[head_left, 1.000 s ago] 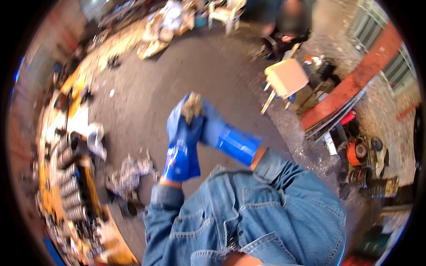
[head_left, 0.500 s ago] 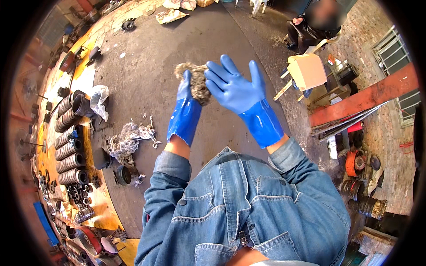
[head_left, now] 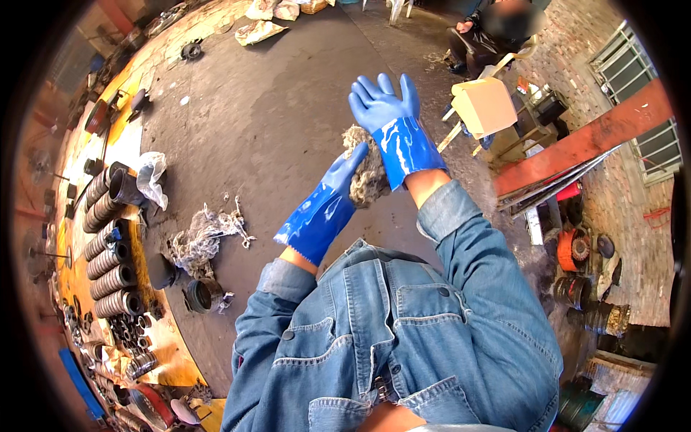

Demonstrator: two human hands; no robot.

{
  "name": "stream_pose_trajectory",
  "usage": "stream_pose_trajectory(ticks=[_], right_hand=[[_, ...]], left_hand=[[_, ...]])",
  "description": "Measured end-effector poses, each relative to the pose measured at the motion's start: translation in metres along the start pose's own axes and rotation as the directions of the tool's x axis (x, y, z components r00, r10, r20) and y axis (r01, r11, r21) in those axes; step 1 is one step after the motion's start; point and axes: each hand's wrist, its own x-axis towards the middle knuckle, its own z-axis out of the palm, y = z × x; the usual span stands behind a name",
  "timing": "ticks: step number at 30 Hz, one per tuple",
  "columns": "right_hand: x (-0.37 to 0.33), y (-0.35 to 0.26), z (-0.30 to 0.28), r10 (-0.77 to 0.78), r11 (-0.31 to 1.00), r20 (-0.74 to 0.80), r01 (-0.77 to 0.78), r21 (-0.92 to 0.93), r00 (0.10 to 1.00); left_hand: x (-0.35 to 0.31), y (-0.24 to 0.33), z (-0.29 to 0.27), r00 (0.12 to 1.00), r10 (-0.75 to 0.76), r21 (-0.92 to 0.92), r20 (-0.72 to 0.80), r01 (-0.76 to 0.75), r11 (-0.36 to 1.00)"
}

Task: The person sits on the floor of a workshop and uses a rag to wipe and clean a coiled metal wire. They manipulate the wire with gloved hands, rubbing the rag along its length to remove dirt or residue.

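Both my hands wear long blue rubber gloves with shiny cuffs. My left hand (head_left: 345, 170) is closed on a wad of grey-brown cotton waste (head_left: 369, 181), its thumb lying over the near side. The wad presses against the cuff of the right glove, close to the wrist. Stretched out beyond it, my right hand (head_left: 384, 104) is open, fingers apart and holding nothing. On the dark floor to the left lies a loose tangle of whitish threads (head_left: 196, 243), with a short dark metal cylinder (head_left: 202, 295) just nearer to me.
Ribbed metal cylinders (head_left: 114, 279) lie in a row at the left, beside a clear plastic bag (head_left: 151, 178). A cardboard box (head_left: 484, 106) rests on a chair at the right. Behind it a person (head_left: 479, 43) sits. A red beam (head_left: 583, 140) slants along the right side.
My left hand has carried the wad rightward and nearer, from beside the right fingers to the right cuff. My right hand has reached slightly farther out and turned.
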Motion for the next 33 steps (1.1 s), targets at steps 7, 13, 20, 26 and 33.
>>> stream_pose_trajectory(ticks=[7, 13, 20, 26, 33], right_hand=[[-0.013, 0.011, -0.008, 0.03, 0.986, -0.092, -0.045, -0.162, 0.995], [-0.024, 0.067, -0.049, 0.103, 0.975, -0.106, -0.121, -0.184, 0.989], [-0.047, 0.042, -0.043, 0.25, 0.928, 0.054, -0.256, 0.273, 0.967], [-0.017, -0.017, -0.053, 0.057, 0.998, 0.044, -0.058, 0.033, 0.997], [-0.046, -0.018, 0.024, -0.02, 0.814, 0.036, 0.037, -0.579, 0.999]], left_hand=[[-0.01, 0.058, -0.006, 0.776, 0.628, 0.526, 0.054, -0.557, 0.643], [-0.002, 0.043, 0.052, 0.436, 0.589, 0.71, 0.68, -0.59, -0.384], [-0.041, 0.01, 0.069, 0.532, 0.324, 0.595, 0.782, -0.483, -0.642], [-0.041, 0.013, 0.04, 0.587, 0.202, 0.535, 0.784, -0.473, -0.7], [-0.01, 0.033, -0.057, 0.903, 0.43, 0.261, 0.013, -0.418, 0.87]])
